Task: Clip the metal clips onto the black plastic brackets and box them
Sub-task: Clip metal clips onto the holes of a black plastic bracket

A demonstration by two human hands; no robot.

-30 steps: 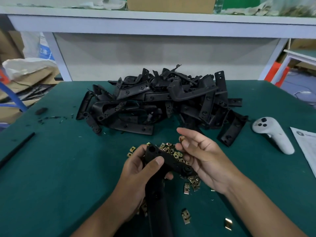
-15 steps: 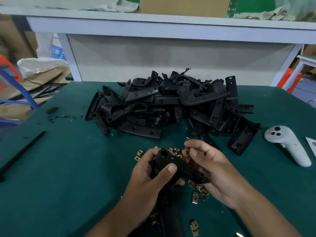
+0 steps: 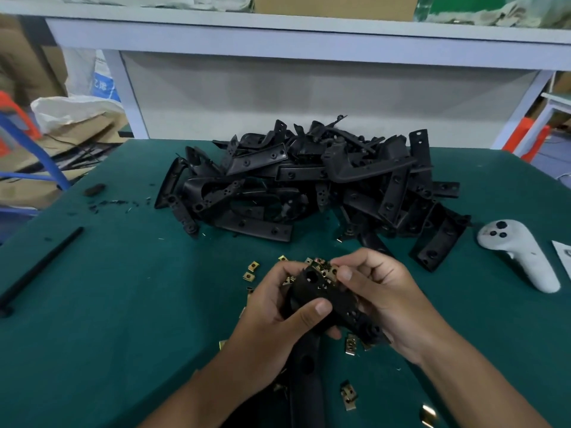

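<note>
Clipping step: my left hand (image 3: 272,316) grips the black bracket (image 3: 321,299) above the surface (image 3: 123,304); right hand (image 3: 380,291) fingers (image 3: 344,274) pinch a metal clip (image 3: 330,271) at its top edge. Next, I judge, a firm push home.

Two hands (image 3: 278,316), one controller (image 3: 522,257), one rod (image 3: 40,267)

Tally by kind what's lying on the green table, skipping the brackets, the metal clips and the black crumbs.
White plastic handheld controller: 1
Long thin black rod: 1
White paper sheet: 1
Small dark oval lump: 1
Total: 4
</note>
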